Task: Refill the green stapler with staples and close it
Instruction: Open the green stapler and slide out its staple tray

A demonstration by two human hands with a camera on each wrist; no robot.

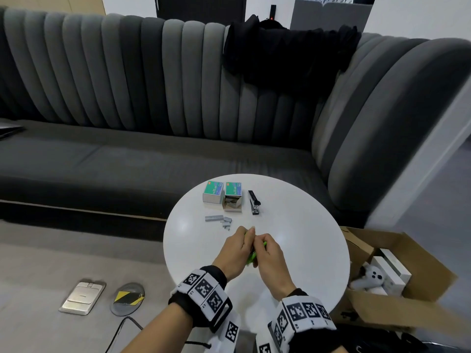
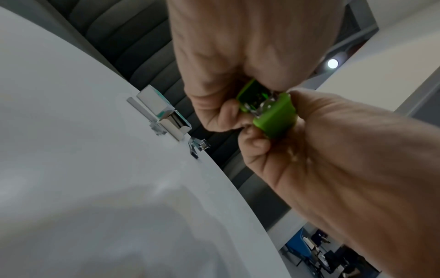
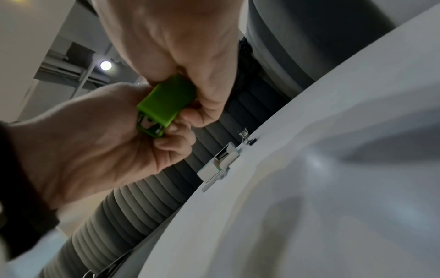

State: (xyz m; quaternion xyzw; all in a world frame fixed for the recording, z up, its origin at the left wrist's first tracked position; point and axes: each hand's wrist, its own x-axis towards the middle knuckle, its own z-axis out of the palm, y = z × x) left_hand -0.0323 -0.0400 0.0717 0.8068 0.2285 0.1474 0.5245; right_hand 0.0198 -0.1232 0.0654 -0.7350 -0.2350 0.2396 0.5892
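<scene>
Both hands' fingers (image 1: 246, 238) grip the green stapler (image 2: 273, 114); seemingly opening or closing it; staple strips (image 1: 219, 220) lie beyond them.

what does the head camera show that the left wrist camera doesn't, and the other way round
Only the head view shows the cardboard box beside the table, the black jacket on the sofa back, and the whole black stapler. Only the left wrist view shows metal parts inside the green stapler's end. Both show the left hand and right hand gripping the green stapler above the white table, with staple boxes and loose staples.
</scene>
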